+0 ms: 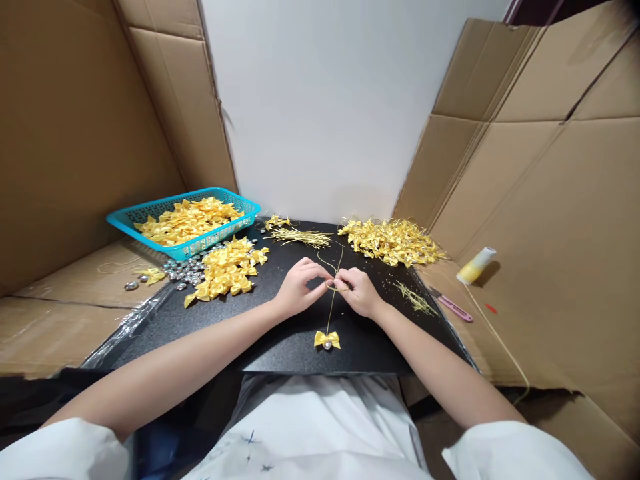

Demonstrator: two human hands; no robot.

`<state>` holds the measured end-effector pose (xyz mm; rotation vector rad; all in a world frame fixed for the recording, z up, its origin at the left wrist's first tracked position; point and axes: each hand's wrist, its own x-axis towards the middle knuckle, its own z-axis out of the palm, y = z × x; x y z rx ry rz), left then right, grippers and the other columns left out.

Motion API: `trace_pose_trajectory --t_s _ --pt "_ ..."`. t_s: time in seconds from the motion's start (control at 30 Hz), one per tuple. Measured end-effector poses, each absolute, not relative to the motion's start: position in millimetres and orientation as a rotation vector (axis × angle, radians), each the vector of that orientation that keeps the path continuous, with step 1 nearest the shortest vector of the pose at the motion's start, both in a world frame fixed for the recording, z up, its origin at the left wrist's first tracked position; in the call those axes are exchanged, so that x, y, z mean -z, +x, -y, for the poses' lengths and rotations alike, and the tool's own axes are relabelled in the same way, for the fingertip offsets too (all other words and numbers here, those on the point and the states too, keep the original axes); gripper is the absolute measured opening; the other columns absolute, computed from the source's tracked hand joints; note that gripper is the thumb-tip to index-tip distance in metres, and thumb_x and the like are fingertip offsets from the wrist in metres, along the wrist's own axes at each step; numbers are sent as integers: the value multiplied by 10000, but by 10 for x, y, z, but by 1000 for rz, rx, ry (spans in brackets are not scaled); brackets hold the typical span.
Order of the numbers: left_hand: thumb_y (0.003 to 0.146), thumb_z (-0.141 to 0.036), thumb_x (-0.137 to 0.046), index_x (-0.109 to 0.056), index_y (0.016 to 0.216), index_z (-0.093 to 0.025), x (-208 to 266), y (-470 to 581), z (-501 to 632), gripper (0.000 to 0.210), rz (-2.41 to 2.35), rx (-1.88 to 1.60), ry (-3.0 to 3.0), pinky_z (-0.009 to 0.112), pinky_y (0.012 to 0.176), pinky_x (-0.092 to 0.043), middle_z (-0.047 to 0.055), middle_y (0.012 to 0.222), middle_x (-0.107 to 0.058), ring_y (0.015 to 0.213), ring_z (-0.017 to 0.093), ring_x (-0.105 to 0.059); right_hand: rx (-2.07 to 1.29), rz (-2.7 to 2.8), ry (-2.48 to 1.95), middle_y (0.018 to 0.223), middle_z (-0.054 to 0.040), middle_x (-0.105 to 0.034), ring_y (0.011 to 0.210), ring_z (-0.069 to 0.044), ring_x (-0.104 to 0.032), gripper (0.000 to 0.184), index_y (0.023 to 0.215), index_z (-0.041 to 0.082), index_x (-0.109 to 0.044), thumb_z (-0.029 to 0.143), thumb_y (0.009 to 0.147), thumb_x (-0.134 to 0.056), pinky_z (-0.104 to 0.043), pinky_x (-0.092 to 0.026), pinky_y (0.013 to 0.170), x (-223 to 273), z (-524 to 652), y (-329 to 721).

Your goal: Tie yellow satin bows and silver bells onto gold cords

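My left hand (303,287) and my right hand (357,291) meet over the middle of the black tabletop, fingertips almost touching. Both pinch a thin gold cord (331,313), which forms a small loop between them. Its loose ends stick up beyond my fingers. Toward me the cord runs down to a yellow ribbon bow (327,341) with a silvery bead at its centre, lying on the table near the front edge. Exactly how the cord crosses inside my fingertips is hidden.
At left stands a turquoise basket (183,252) of yellow bows, with loose bows (227,267) and silvery beads (187,270) beside it. Cut cords (300,237) and corded bows (393,241) lie behind my hands. Right are cord scraps (416,299), a pink cutter (454,307) and a spool (475,266).
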<state>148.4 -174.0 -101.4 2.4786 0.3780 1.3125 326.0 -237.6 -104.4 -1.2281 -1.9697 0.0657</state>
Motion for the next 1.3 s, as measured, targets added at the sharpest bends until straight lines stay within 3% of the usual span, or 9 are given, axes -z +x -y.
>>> trace_pose_trajectory --t_s 0.37,0.63,1.03,1.3 --pt "828 -335 -679 -753 816 -222 1094 1483 1643 136 -442 -1270 2241 317 717 -502 33 781 -753 751 179 -616 -117 1912 -1234 642 7 -604 615 -143 -525 273 742 207 -605 338 947 -479 -272 -385 677 1100 2341 3298" --pt "835 -381 -657 -745 778 -214 1070 1486 1668 197 -478 -1227 2200 310 726 -493 34 775 -747 750 176 -609 -127 1880 -1255 654 -5 -624 608 -151 -523 314 754 206 -618 419 942 -485 -282 -383 672 1116 2329 3302" --pt "796 -399 -657 -736 753 -186 1100 1499 1654 231 -654 -1097 2091 272 630 -455 31 737 -730 698 168 -621 -46 1994 -1228 624 11 -581 572 -141 -451 210 733 205 -561 259 913 -466 -294 -354 691 1074 2358 3298" --pt "750 -355 -675 -724 708 -166 1061 1522 1696 199 -638 -977 1989 286 701 -495 23 703 -729 696 174 -644 -8 2022 -1140 584 26 -530 543 -125 -408 253 640 202 -476 245 888 -451 -294 -344 681 1086 2354 3288"
